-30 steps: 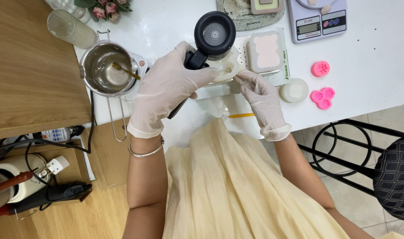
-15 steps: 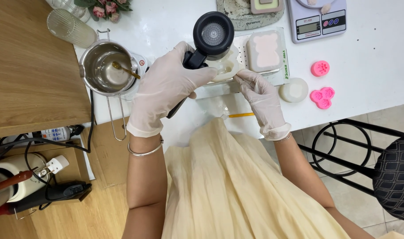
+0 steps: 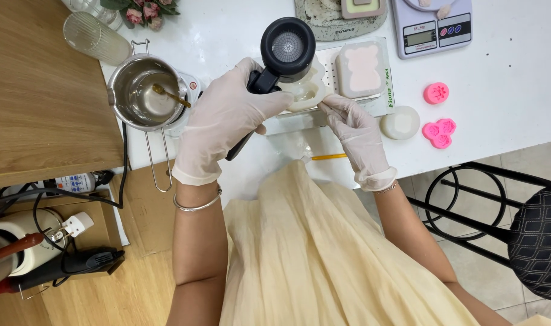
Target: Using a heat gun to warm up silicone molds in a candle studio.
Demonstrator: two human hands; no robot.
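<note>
Heat tool (image 3: 286, 48), black with a round nozzle, points down over the pale silicone mould (image 3: 304, 92) on the white worktop (image 3: 505, 121). Your left hand (image 3: 227, 121), gloved, has its fingers wrapped around the tool's handle. Your right hand (image 3: 357, 130), also gloved, pinches the mould's near edge with narrowed fingers, steadying it. The mould's cavity looks filled with a pale, glossy mass, though the tool hides part of it, so the fill level is uncertain. Judged from this, pouring is done and surface heating is under way; release from the mould is left. Just beside it lies a rectangular mould (image 3: 361, 69) holding a pink fill. To the left stands a steel melting pot (image 3: 144, 93); to the right, small pink moulds (image 3: 438, 130) and a digital scale (image 3: 432, 27).
</note>
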